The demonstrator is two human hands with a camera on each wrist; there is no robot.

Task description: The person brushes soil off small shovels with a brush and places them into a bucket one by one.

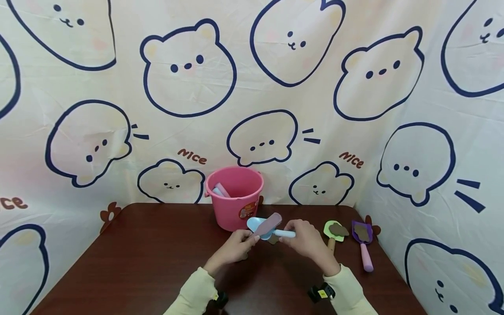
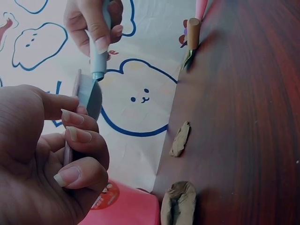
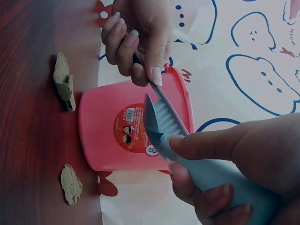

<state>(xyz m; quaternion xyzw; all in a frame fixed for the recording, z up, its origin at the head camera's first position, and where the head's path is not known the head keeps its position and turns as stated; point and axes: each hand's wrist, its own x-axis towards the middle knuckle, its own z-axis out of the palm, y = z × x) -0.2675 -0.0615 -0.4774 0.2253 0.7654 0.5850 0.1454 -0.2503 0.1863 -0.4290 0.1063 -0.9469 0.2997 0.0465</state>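
Note:
My left hand (image 1: 235, 247) pinches the handle of a mauve brush (image 1: 269, 223), whose white bristles (image 3: 165, 115) show in the right wrist view. The right hand (image 1: 306, 239) grips a light blue toy shovel (image 1: 285, 233) by its handle, thumb along the top. Over the table, the brush lies across the shovel's scoop, bristles facing into it. Below the hands are two brown, clay-like lumps on the table: a flat one (image 3: 71, 184) and a folded one (image 3: 63, 82).
Behind the hands stands a pink bucket (image 1: 236, 217) with pale tools inside. To the right lie a green shovel (image 1: 328, 228) with a wooden handle and a purple shovel (image 1: 367, 258), each bearing a brown lump. A cartoon-printed cloth (image 1: 189, 131) hangs behind the brown table (image 1: 157, 253).

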